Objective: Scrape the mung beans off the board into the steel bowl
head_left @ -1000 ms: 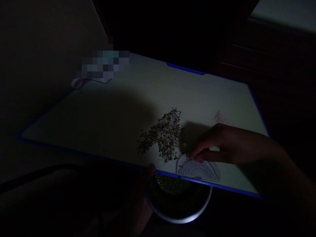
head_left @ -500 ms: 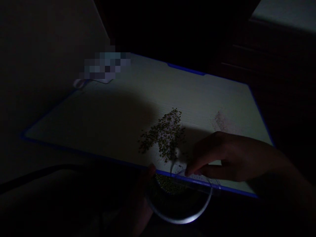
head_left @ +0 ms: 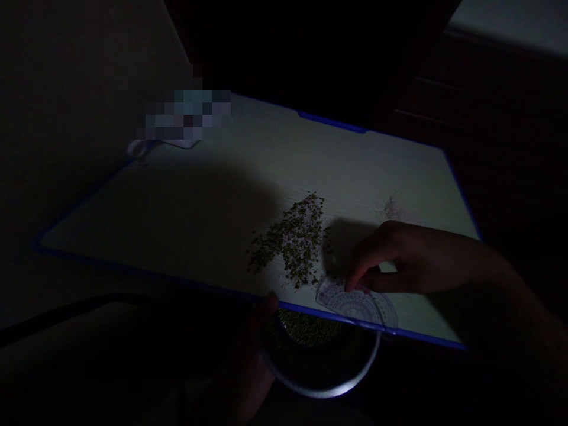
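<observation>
The scene is very dark. A pile of small green beans (head_left: 293, 239) lies on a pale table with a blue rim (head_left: 133, 273). My right hand (head_left: 412, 257) pinches a clear plastic protractor (head_left: 357, 303) flat on the table by the near edge, just right of the pile. My left hand (head_left: 255, 355) holds a round metal bowl (head_left: 355, 370) under the table's near edge; some green beans (head_left: 306, 326) lie in the bowl. Most of the left hand is lost in shadow.
A small reddish smear of grains (head_left: 393, 208) lies on the table beyond my right hand. A white object (head_left: 142, 148) rests at the far left corner. Dark furniture stands behind the table to the right.
The protractor went down to the table edge over the bowl half a second ago, and my right hand has drawn it back up beside the pile. The bowl stays put.
</observation>
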### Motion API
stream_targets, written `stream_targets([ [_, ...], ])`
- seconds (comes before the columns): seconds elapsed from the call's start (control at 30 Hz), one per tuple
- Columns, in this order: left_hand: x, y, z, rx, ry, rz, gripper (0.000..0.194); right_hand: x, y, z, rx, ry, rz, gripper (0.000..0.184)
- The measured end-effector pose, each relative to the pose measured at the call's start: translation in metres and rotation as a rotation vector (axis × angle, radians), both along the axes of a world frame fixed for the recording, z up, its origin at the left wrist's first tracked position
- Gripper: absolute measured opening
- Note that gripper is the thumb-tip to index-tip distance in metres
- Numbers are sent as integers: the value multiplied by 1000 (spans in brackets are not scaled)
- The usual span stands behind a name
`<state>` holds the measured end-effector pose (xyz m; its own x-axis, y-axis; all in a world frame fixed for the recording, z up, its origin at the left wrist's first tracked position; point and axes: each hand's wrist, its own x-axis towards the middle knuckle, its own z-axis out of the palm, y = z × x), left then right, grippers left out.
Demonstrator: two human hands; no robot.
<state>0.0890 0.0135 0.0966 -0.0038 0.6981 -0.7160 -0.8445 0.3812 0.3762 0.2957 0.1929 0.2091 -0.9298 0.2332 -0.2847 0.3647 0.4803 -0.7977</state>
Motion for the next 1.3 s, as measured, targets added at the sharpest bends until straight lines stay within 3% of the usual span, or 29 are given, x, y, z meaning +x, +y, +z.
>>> stream_targets([
  [0.23,-1,-3,-4,-16,-74,29,26,18,13,4,-25,-164,-57,25],
  [0.5,-1,-1,5,-30,-54,33,31,41,31,4,-72,-248,-145,30],
  [0.77,-3,-3,-8,13,-59,-4,27,54,40,10,-19,-190,-272,35],
  [1.3,-1,-2,-2,-54,-4,30,13,36,27,4,-73,-208,-162,40],
])
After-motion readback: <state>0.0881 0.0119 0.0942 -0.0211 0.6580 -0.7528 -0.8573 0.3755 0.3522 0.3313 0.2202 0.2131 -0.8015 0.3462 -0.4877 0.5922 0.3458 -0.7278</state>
